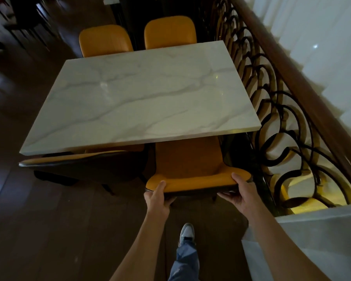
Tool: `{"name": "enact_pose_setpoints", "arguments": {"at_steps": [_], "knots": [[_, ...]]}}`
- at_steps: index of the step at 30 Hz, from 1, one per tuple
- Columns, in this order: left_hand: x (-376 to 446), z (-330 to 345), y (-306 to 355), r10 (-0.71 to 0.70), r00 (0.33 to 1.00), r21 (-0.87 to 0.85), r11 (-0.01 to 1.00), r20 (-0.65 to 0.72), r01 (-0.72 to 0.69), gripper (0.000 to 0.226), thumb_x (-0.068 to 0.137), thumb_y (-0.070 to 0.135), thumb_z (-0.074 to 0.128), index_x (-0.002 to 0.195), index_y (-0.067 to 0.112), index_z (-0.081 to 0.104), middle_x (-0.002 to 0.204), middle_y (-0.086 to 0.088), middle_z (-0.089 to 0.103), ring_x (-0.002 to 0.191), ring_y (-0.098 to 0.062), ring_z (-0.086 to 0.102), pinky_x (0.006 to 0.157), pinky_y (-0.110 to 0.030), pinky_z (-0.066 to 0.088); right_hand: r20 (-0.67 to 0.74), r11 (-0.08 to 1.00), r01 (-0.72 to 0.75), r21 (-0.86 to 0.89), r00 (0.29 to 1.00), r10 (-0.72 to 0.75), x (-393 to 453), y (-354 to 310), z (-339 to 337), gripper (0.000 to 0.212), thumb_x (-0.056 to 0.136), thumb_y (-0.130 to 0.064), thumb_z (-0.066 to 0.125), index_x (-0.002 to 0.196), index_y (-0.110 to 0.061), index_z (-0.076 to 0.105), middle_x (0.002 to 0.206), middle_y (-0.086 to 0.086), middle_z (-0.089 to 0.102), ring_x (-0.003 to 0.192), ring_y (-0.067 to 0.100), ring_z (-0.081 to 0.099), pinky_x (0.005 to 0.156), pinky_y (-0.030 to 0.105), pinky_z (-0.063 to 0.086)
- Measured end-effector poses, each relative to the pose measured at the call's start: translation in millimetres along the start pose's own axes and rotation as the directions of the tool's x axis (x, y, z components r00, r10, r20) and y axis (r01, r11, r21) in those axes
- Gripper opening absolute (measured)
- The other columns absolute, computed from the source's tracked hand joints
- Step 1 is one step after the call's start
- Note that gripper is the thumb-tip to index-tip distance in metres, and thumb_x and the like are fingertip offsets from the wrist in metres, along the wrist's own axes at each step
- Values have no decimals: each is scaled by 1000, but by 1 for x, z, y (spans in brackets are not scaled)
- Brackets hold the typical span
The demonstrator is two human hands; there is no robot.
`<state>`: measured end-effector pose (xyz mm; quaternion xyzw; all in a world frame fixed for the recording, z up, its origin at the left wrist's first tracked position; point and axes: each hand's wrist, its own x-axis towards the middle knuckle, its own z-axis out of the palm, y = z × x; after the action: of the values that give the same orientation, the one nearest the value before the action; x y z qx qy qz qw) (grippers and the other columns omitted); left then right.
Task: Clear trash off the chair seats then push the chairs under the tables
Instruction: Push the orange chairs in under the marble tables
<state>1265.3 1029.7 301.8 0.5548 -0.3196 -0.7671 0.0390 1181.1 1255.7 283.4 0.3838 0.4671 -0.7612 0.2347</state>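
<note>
1. Chairs stood on both long sides of a marble-topped table (142, 94), four in all, each upholstered in orange with a dark outer shell.
2. Furthest left on the near side, one chair (83, 159) sat tucked in, its backrest top close against the table's near edge and its seat hidden under the top.
3. Across the table, the far-left chair (104, 40) and the far-right chair (170, 31) showed only their backrests above the far edge.
4. The left hand (157, 197) gripped the left end of the near-right chair (187, 159) at its backrest top, thumb lying on the orange front face and fingers curled behind the dark shell.
5. That chair's seat lay partly under the table, the visible orange cushion bare of any litter.
6. The right hand (238, 192) clasped the right end of the same backrest in the same way, thumb over the top and fingers wrapped beneath.
7. Below the arms, a jeans leg and a pale sneaker (186, 233) were planted on the dark wooden floor (49, 220).
8. At the right, a scrolled iron railing (276, 122) with a wooden handrail ran just beside the table's end.
</note>
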Motion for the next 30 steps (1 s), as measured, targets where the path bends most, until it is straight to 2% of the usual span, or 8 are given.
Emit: {"name": "enact_pose_setpoints", "arguments": {"at_steps": [7, 13, 17, 23, 30], "knots": [[34, 33, 33, 17, 1000, 3, 1000, 25, -17, 50, 89, 10, 68, 123, 21, 33, 108, -8, 46, 109, -33, 50, 95, -59, 49, -12, 1000, 4, -7, 1000, -4, 31, -30, 43, 39, 94, -15, 64, 127, -24, 46, 123, 19, 49, 115, 47, 50, 91, 69, 49], [61, 60, 59, 15, 1000, 10, 1000, 11, -15, 44, 91, 11, 67, 120, 18, 34, 105, -8, 46, 107, -32, 51, 95, -60, 50, -19, 1000, 6, -8, 1000, -6, 54, -49, 73, 45, 93, -18, 65, 133, -22, 44, 125, 20, 49, 110, 46, 53, 91, 69, 49], [77, 74, 73, 16, 1000, 15, 1000, 10, -16, 50, 90, 12, 68, 126, 20, 34, 107, -7, 47, 107, -31, 51, 93, -60, 51, -28, 1000, 11, -10, 1000, -11, 68, -58, 90, 45, 93, -18, 65, 132, -21, 44, 126, 21, 48, 112, 46, 53, 89, 68, 51], [92, 87, 82, 28, 999, 33, 999, -24, -27, 44, 90, 13, 68, 120, 18, 36, 106, -7, 47, 108, -31, 52, 91, -60, 52, -56, 999, 18, -40, 998, -20, 80, -64, 103, 49, 93, -22, 66, 135, -21, 41, 127, 22, 49, 107, 45, 57, 75, 63, 57], [96, 82, 80, 22, 1000, 45, 999, -12, -21, 48, 90, 16, 69, 124, 20, 36, 110, -7, 48, 106, -30, 53, 89, -58, 54, -47, 998, 3, -56, 999, -5, 78, -63, 101, 48, 93, -24, 67, 133, -21, 41, 129, 21, 49, 109, 45, 56, 78, 63, 57]]}}
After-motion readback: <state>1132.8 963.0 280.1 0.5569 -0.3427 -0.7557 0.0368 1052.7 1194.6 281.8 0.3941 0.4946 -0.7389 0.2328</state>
